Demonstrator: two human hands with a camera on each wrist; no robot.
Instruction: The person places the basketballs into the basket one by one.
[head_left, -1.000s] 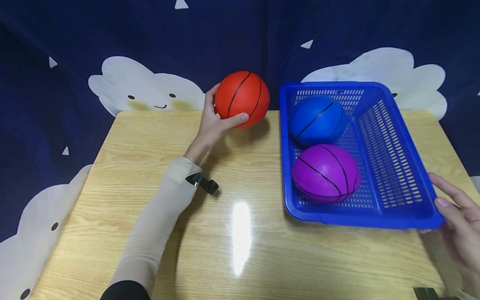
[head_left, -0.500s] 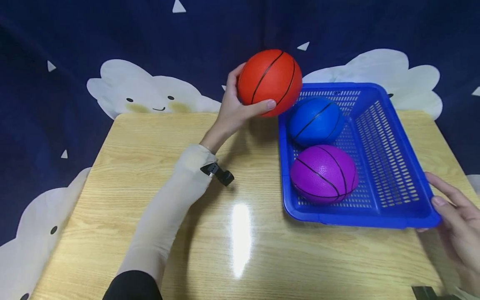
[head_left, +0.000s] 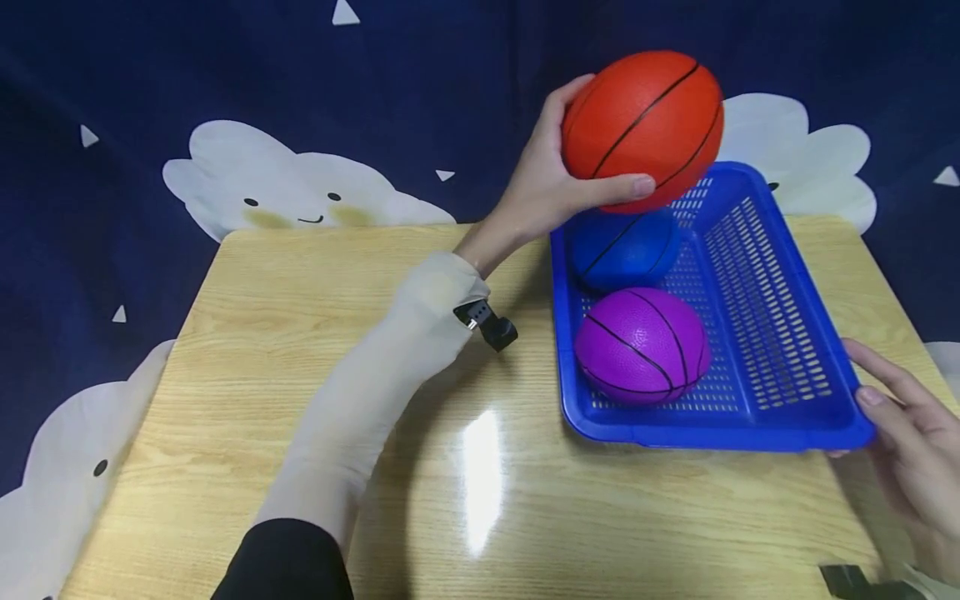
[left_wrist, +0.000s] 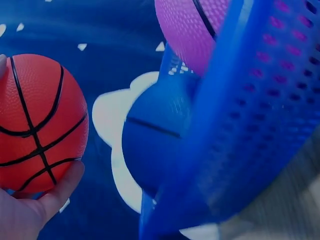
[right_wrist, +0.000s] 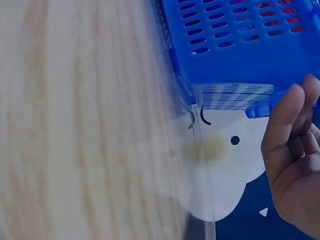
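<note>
My left hand [head_left: 547, 183] grips a red toy basketball [head_left: 645, 125] from its left side, thumb across the front. The ball is raised over the far left part of a blue plastic basket [head_left: 720, 436]. A blue ball [head_left: 630, 250] lies in the basket below it, its top partly hidden by the red ball and hand. Nearer in the basket sits a purple ball [head_left: 641, 346]. With thumb on the rim and a fingertip beneath, my right hand [head_left: 911, 442] holds the basket's near right corner. The right wrist view shows the right hand [right_wrist: 295, 160] beside the basket's outer wall.
A wooden table [head_left: 300, 333] carries the basket on its right side. Behind the table hangs a dark blue curtain [head_left: 412, 83] with white clouds and triangles. The basket's right half [head_left: 765, 308] shows bare slotted floor and wall.
My left hand has lifted the red ball and carried it to the right, from beside the basket to above the blue ball. My right hand stays at the basket's corner.
</note>
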